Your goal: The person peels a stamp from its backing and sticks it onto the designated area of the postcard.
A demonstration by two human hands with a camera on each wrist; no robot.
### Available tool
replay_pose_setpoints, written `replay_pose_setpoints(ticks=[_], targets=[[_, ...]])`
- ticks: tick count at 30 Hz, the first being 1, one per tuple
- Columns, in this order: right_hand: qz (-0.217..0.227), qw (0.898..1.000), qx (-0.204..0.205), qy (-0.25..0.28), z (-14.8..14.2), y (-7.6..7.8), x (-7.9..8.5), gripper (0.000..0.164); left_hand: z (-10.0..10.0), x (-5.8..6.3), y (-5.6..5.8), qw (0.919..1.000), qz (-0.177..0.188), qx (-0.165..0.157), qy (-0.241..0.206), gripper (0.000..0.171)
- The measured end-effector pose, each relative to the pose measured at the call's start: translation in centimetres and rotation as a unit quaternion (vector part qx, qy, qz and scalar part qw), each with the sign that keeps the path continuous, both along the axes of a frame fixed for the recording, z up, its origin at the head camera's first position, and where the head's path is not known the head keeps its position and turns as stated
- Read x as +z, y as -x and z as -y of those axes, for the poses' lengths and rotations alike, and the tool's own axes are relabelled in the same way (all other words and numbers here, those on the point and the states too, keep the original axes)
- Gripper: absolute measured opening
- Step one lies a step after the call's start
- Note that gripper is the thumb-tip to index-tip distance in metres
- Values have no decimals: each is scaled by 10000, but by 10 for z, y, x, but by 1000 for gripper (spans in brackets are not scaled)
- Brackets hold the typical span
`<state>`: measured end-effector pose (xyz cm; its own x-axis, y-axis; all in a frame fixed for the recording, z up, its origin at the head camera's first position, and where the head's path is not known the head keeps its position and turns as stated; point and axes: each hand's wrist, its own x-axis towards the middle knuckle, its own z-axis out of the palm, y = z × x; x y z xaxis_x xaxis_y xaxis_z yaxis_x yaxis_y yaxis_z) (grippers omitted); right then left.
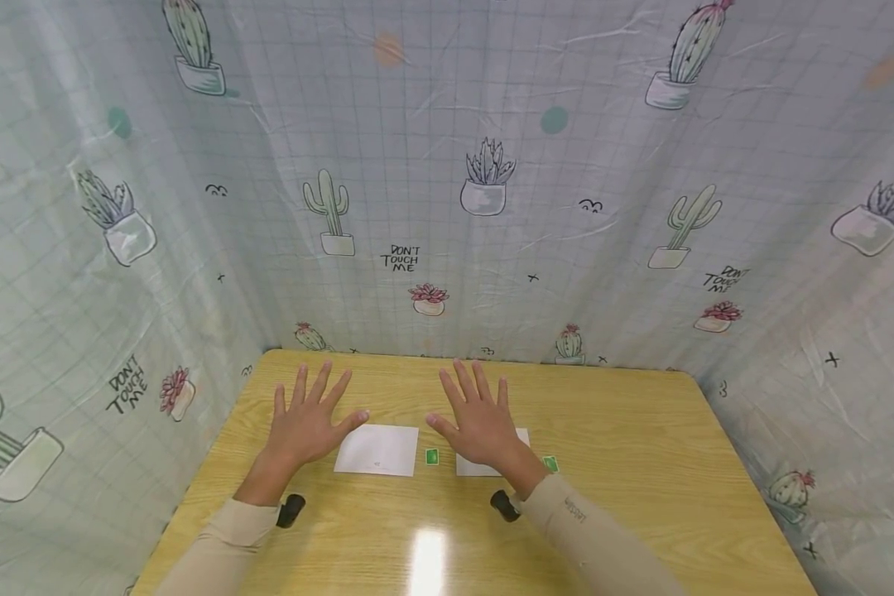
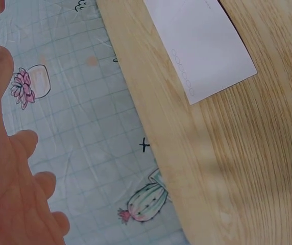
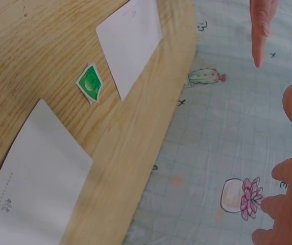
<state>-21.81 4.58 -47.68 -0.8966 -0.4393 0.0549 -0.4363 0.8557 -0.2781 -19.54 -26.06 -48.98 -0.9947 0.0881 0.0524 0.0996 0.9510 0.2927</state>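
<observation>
Both hands are held over the table with fingers spread and nothing in them. My left hand (image 1: 305, 426), palm down, is beside the left white envelope (image 1: 376, 451), its thumb reaching over the envelope's upper left corner in the head view. My right hand (image 1: 484, 426) covers much of the right white envelope (image 1: 469, 469). Between the envelopes lies a small green stamp (image 1: 432, 456); another green stamp (image 1: 550, 463) is just right of the right wrist. A row of small printed circles shows on the envelope (image 2: 207, 51) in the left wrist view.
The wooden table (image 1: 626, 439) meets a cactus-print curtain (image 1: 447, 207) at its back edge, and the same cloth hangs along both sides. Black wrist devices (image 1: 290, 511) stick out below the sleeves. Light glares off the table's front.
</observation>
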Motion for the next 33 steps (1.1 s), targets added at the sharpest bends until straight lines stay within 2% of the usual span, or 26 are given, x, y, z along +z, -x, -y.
replay_pose_setpoints(ticks=[10, 18, 27, 33], targets=[[88, 9999, 8, -59, 1, 0, -3, 81, 0, -3, 0, 10000, 29, 61, 21, 89], [-28, 10000, 30, -76, 5, -1, -10, 79, -2, -5, -1, 10000, 62, 40, -17, 90], [55, 10000, 13, -37, 7, -5, -12, 79, -1, -12, -1, 9999, 75, 20, 82, 90], [27, 9999, 8, -97, 7, -5, -15, 79, -2, -15, -1, 10000, 13, -2, -28, 90]])
